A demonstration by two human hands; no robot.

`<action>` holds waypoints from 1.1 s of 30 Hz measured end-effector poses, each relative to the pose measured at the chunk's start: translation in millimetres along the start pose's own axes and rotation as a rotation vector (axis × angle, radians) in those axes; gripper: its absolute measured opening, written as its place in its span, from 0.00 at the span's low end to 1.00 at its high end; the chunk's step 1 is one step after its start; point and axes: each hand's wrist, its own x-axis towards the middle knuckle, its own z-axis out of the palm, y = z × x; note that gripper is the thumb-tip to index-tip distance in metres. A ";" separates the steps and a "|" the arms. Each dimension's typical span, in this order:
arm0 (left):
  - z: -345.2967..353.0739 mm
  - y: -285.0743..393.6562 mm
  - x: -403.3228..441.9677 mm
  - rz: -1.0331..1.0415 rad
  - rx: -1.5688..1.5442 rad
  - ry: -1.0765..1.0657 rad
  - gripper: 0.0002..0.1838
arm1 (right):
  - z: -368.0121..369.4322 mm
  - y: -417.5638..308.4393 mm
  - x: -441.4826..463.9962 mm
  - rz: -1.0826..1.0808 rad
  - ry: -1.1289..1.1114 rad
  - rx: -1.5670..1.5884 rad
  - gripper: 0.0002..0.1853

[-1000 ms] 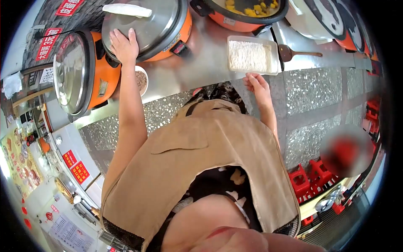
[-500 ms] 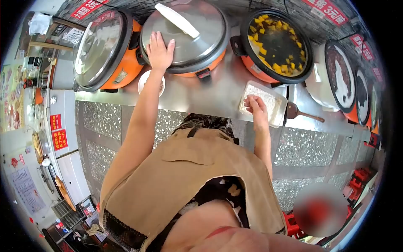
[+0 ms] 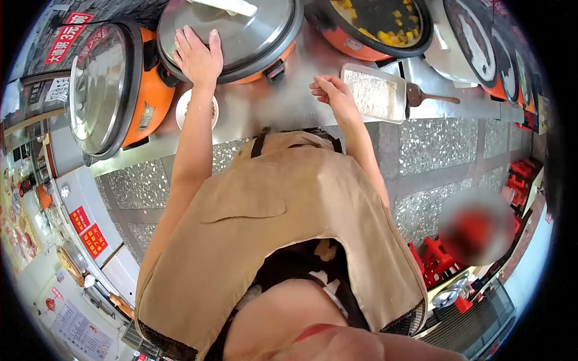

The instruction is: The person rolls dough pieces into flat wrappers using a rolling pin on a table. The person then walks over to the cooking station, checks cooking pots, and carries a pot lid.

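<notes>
My left hand [image 3: 198, 59] lies flat with fingers spread on the grey metal lid [image 3: 250, 39] of a large orange cooker [image 3: 248, 77]. Below it, my forearm partly covers a small white bowl [image 3: 182, 113] with brownish contents. My right hand [image 3: 337, 99] hangs over the steel counter [image 3: 271, 105], its fingers curled together. Whatever it may hold is hidden. Just right of that hand sits a rectangular pale tray [image 3: 402, 90] of white, grainy or powdery stuff [image 3: 370, 90]. A brown, long-handled paddle or spatula [image 3: 436, 97] lies against the tray's right side.
Another orange cooker [image 3: 137, 96] with a glass lid [image 3: 99, 90] stands at the left. An open pot [image 3: 361, 45] holds dark liquid and yellow chunks [image 3: 397, 37]. More open pots [image 3: 475, 42] line the counter's right. Red stools [image 3: 439, 259] and a blurred person [image 3: 475, 225] are behind.
My right hand has moved left, from over the tray to beside it, fingers still curled. My left hand stays on the lid. The whole view has shifted and turned.
</notes>
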 end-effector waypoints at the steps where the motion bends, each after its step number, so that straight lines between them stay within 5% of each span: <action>1: 0.0 -0.5 0.1 0.004 0.000 -0.004 0.39 | 0.7 3.2 3.5 0.025 -0.010 0.032 0.12; 15: -40.3 4.8 -20.7 -0.096 -0.152 -0.103 0.38 | 26.9 94.3 63.3 0.366 -0.118 0.363 0.08; 21: -65.5 -5.6 -47.0 -0.029 -0.135 -0.061 0.32 | 76.7 143.1 113.6 0.379 0.056 0.276 0.09; 24: -83.4 -13.0 -53.5 -0.024 -0.161 -0.040 0.31 | 88.2 162.9 135.5 0.186 0.225 0.050 0.09; 29: -108.1 -26.2 -65.1 -0.120 -0.164 -0.013 0.27 | 90.2 167.4 146.6 0.160 0.456 -0.303 0.20; 33: -115.8 -40.7 -75.2 -0.144 -0.148 -0.019 0.28 | 86.8 174.2 148.9 0.258 0.492 -0.298 0.25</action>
